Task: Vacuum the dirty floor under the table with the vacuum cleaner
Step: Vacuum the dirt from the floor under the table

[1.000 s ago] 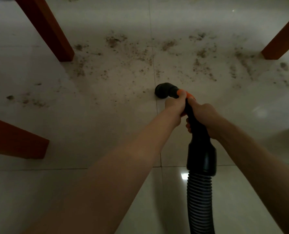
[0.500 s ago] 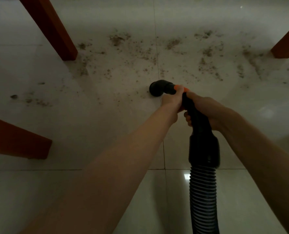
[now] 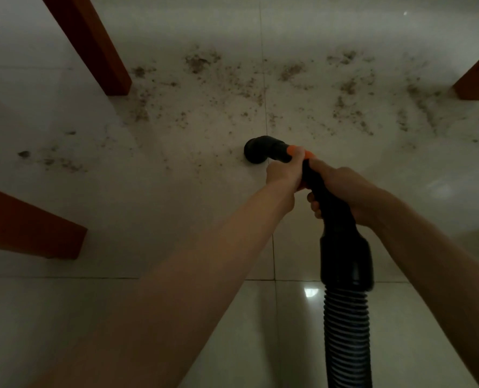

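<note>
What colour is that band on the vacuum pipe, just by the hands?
Orange. The band sits behind the black nozzle, partly covered by the left hand; the head view shows it.

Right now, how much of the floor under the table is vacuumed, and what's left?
Done: the tiles nearest the person look mostly free of dirt. In hand: the left hand and right hand grip the vacuum wand, its black nozzle down at the near edge of the mess. Left: the dirt band between the table legs, plus a small patch on the left.
</note>
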`<state>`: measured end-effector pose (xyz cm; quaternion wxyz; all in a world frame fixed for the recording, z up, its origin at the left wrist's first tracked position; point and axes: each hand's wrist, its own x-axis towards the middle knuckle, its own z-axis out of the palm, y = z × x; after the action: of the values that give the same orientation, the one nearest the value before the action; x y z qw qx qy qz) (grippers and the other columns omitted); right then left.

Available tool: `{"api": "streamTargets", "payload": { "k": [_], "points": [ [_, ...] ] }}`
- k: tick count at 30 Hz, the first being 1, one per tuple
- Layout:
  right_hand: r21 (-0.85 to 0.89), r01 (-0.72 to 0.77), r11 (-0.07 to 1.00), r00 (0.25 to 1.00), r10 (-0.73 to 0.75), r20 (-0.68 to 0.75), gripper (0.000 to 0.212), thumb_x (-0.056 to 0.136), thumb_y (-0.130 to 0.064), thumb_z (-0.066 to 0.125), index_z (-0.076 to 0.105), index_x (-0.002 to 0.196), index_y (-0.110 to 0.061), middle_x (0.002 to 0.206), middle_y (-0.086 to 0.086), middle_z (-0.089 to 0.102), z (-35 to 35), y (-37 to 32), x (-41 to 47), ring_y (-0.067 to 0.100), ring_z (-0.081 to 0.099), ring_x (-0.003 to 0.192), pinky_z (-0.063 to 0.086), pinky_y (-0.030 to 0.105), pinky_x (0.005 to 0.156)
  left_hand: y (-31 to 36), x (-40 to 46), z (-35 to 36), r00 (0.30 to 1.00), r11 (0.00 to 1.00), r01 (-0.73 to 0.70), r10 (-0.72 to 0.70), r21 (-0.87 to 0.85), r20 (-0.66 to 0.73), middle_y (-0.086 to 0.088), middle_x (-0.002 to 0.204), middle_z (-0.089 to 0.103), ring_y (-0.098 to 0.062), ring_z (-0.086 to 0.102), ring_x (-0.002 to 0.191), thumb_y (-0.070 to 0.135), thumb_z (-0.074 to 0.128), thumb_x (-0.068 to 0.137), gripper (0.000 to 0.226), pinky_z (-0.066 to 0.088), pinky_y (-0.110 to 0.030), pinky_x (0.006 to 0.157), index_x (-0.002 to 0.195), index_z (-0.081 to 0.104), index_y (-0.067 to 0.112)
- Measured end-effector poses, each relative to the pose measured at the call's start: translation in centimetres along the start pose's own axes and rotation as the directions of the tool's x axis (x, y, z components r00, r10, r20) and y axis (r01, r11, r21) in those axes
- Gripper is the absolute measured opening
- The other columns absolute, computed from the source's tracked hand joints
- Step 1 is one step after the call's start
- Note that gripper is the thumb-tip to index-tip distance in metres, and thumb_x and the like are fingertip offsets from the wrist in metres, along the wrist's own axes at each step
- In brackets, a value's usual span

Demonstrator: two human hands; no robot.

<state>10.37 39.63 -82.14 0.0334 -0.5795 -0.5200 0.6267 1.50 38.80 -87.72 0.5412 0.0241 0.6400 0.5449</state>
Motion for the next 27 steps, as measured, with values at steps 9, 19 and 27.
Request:
{"api": "streamTargets", "payload": {
  "k": [9,19,27],
  "points": [
    [-0.085,0.043,0.995,0.999,-0.045,-0.021,0.051,0.096,-0.044,0.048,0.057,0.104,0.006,0.061,0.01,0.053,0.4,-2.0,0.2,0.013,0.051,0.034,0.043,0.02,0.036,1.6,0.2,-0.2,1.0,0.996,-0.003,0.003,-0.09,0.0,-0.004,0.074,0.057,-0.015,0.056,0.063,0.034,0.054,0.092,0.038,0.052,-0.028,0.069,0.105,0.057,-0.001],
    [-0.103,0.044,0.994,0.998,-0.048,-0.035,0.051,0.097,-0.044,0.047,0.057,0.104,0.005,0.061,0.01,0.052,1.8,-2.4,0.5,0.014,0.05,0.033,0.042,0.019,0.035,1.5,1.0,-1.4,1.0,0.981,0.027,-0.026,-0.194,0.007,-0.009,0.078,0.059,-0.019,0.057,0.064,0.033,0.059,0.09,0.045,0.05,-0.027,0.061,0.115,0.058,-0.004],
    [-0.125,0.012,0.992,1.0,-0.016,-0.027,0.047,0.097,-0.043,0.047,0.057,0.096,0.003,0.059,0.01,0.054,1.6,-2.7,0.2,0.015,0.051,0.037,0.043,0.02,0.037,1.4,0.9,-2.0,0.998,0.978,0.038,-0.027,-0.203,0.055,-0.01,0.079,0.059,-0.018,0.056,0.063,0.033,0.06,0.089,0.04,0.051,-0.027,0.062,0.109,0.059,-0.002]
  ]
}}
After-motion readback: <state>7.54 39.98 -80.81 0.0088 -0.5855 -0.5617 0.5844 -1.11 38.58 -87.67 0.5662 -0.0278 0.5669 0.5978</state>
